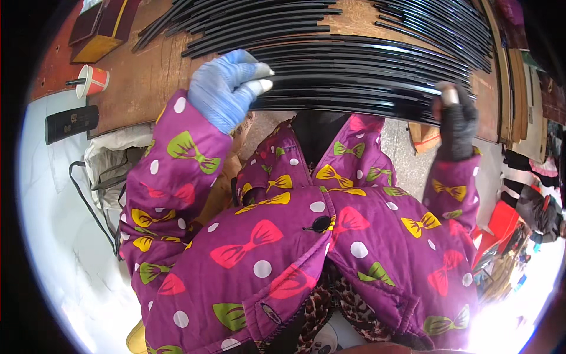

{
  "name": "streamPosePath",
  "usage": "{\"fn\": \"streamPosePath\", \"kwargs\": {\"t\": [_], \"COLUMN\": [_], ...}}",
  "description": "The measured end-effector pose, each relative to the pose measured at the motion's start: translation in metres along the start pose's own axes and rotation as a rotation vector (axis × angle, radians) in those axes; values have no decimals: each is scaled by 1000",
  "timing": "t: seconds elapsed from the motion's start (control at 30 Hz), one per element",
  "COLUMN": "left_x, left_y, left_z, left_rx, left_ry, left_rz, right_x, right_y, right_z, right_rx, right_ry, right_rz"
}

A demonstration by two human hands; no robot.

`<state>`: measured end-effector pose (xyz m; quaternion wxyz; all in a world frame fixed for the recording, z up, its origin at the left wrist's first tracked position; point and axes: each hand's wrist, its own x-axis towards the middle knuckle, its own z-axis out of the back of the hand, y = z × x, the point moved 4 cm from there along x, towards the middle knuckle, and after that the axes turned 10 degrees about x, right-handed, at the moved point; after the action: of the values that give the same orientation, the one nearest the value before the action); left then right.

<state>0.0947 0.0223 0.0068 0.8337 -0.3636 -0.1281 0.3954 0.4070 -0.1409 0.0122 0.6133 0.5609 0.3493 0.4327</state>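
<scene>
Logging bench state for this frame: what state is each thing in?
left hand: blue-gloved, fingers over front rods; grip unclear
right hand: dark-gloved, curled at their right end; grip unclear
front rods: side by side, roughly parallel
upper-left rods: loosely fanned, ends uneven
upper-right rods: loosely piled, ends uneven
cup: open, dark stick protruding
jacket: worn, lower front parted

A scuffed brown wooden table (138, 97) stood over a speckled grey floor (396, 137), beside a pale veined surface (53, 206), with white glare (510, 327) lower right.
</scene>
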Motion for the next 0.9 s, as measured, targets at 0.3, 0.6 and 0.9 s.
{"fn": "streamPosePath", "kwargs": {"t": [0.3,0.6,0.9], "left_x": [-1,-5,-3], "left_y": [-16,42,44], "left_z": [-5,12,7], "left_rx": [218,-22,-191], "left_ry": [-43,108,156], "left_rz": [-274,214,237], "right_x": [-1,1,-7], "right_y": [12,-14,-23], "right_z": [-88,23,28], "right_rx": [240,522,582], "right_ry": [154,0,-54], "right_rz": [-172,-83,-151]}}
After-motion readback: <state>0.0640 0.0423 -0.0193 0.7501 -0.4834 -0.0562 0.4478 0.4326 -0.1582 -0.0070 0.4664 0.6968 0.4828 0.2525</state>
